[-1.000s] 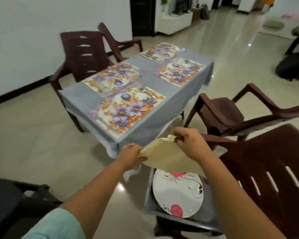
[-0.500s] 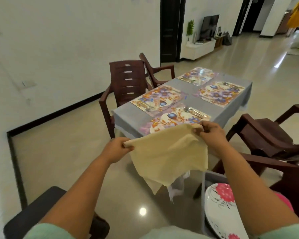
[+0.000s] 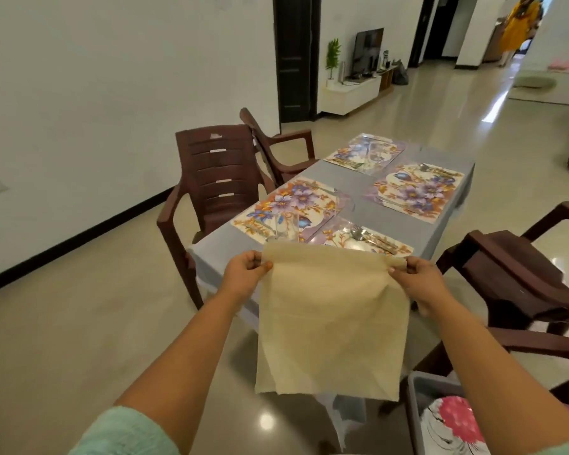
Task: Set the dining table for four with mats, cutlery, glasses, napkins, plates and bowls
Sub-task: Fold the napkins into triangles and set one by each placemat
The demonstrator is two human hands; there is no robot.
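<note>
Change: napkin point(image 3: 332, 320), crumpled half a second ago, now hangs flat and spread.
Left hand point(image 3: 246, 273): pinches the napkin's top left corner.
Right hand point(image 3: 419, 281): pinches the top right corner.
Napkin: held in the air before the table's point(image 3: 358, 205) near end, covering part of the nearest mat point(image 3: 368, 239).
Table: four floral mats, cutlery point(image 3: 372, 239), a glass point(image 3: 286, 226).
Plate point(image 3: 454, 425): in a grey bin point(image 3: 414, 399), bottom right.

Two brown chairs point(image 3: 216, 178) stand at the table's left side, another point(image 3: 519, 274) at its right. Against the far wall a white cabinet point(image 3: 352, 93) carries a TV point(image 3: 368, 50) and a small plant point(image 3: 332, 59). A black door point(image 3: 296, 57) stands just left of it.
</note>
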